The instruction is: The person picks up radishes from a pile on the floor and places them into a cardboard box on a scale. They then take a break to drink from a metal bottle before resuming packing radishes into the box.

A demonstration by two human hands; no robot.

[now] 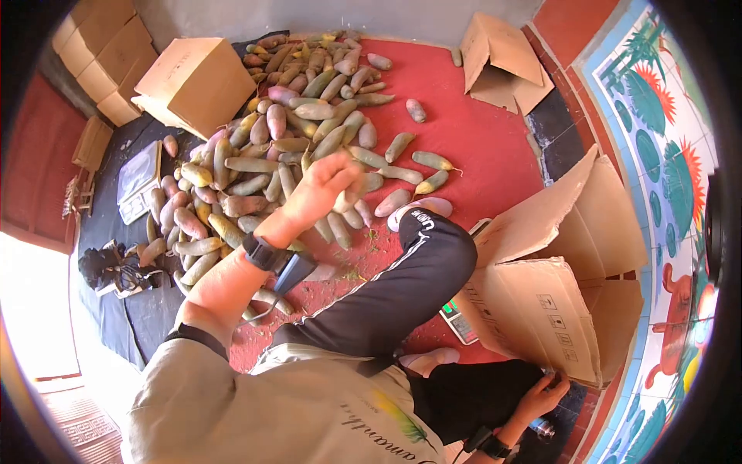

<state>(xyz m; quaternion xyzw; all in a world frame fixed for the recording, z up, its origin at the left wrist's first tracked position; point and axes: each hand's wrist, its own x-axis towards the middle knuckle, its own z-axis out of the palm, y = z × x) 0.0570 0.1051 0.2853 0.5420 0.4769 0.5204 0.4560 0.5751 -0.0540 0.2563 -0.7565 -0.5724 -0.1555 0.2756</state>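
My left hand [328, 185] is over the near side of a large pile of long green and pink radishes [247, 165]. Its fingers are curled closed, and I cannot tell what, if anything, is inside them. At lower right, my right hand [543, 396] has bent fingers, the tips right at the lower edge of an open cardboard box [525, 309]. That box stands with its flaps raised, beside my bent leg. Partly under it, a scale [460, 321] with a lit green display shows.
Loose radishes [416, 110] lie on the red floor [440, 77]. A closed carton [197, 85] stands behind the pile, more cartons [108, 58] at back left, another open box [506, 62] at back right. A second scale [139, 182] rests on dark sheeting. A tiled wall [657, 193] borders the right.
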